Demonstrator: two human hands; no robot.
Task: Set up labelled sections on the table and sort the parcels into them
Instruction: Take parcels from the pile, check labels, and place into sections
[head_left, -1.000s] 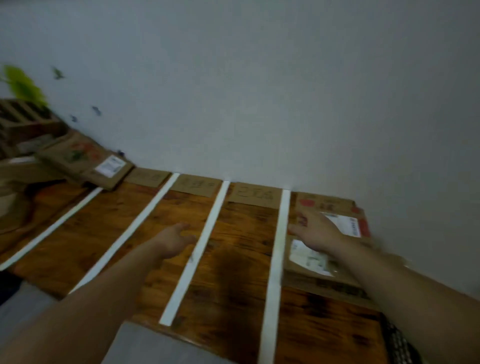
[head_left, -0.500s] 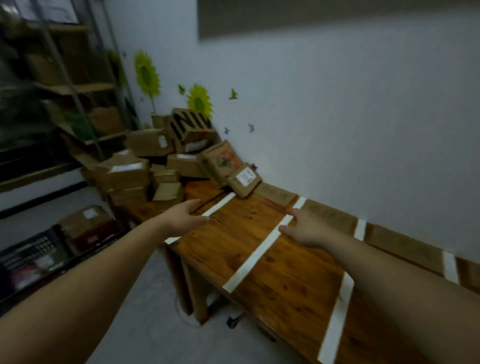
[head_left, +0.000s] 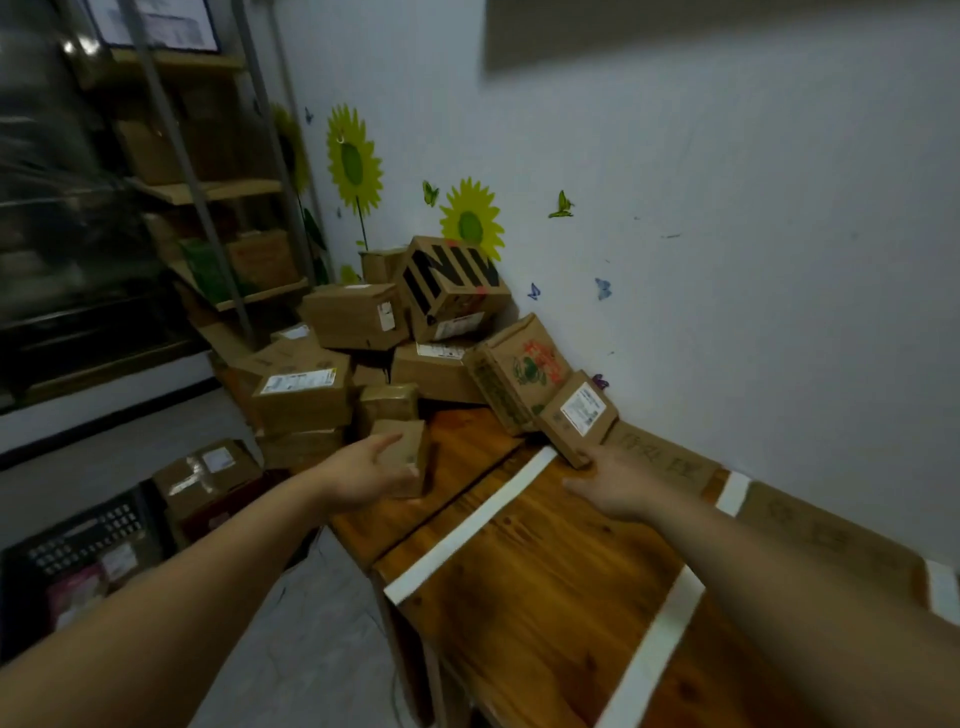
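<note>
At the far end of the desk (head_left: 519, 571), the left grip (head_left: 374, 475) curls round a small box (head_left: 405, 447). The right grip (head_left: 613, 486) touches the lower corner of a leaning labelled box (head_left: 576, 415); I cannot tell if it pinches. Both seem light, stiff cardboard: hold opposite sides.

Reddish-brown plank table (head_left: 545, 571), long side against the wall. Strips of white tape (head_left: 467, 525) cross the top from wall edge to front edge, dividing it into sections. At the wall end of each section lies a flat brown cardboard card (head_left: 670, 462), its handwriting too faint to read. The far end carries a heap of brown cardboard parcels (head_left: 441, 369). A flat carton with a white label (head_left: 576, 415) leans on the heap beside the first strip, and a small plain brown carton (head_left: 405, 447) stands at the front edge.
</note>
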